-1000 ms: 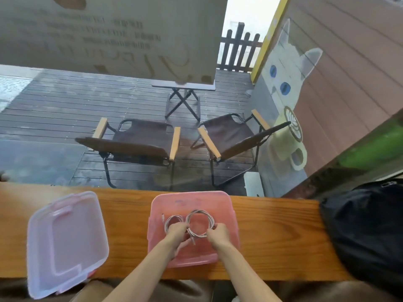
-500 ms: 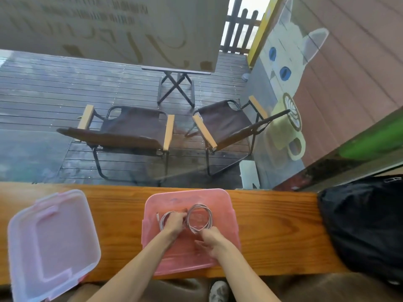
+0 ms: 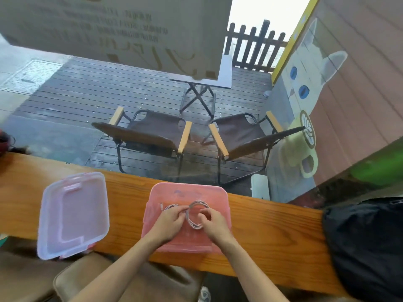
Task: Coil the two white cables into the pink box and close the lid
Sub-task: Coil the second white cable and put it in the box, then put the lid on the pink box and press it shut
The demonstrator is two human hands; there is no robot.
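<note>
An orange-brown wooden tabletop (image 3: pixel 261 225) with dark grain lines carries a translucent salmon-pink plastic box (image 3: pixel 187 192), a paler pink-tinted translucent lid (image 3: pixel 72 214) toward its left edge, two coiled white cables (image 3: pixel 196 214), and a black fabric bag (image 3: pixel 366 247) at the right edge.

Both your bare forearms reach forward and inward from the near edge of the bench (image 3: pixel 272 232), converging over the pink box (image 3: pixel 187 188). Your left hand (image 3: pixel 169 221) lies inside the box, back upward, its fingers curled and pinching the white cable (image 3: pixel 197 204) at the left side of the loop. Your right hand (image 3: pixel 214 222) sits just beside it, also back upward, with thumb and forefinger bent toward the right side of the loop; whether they actually grip it cannot be told. Both wrists are nearly straight.
</note>
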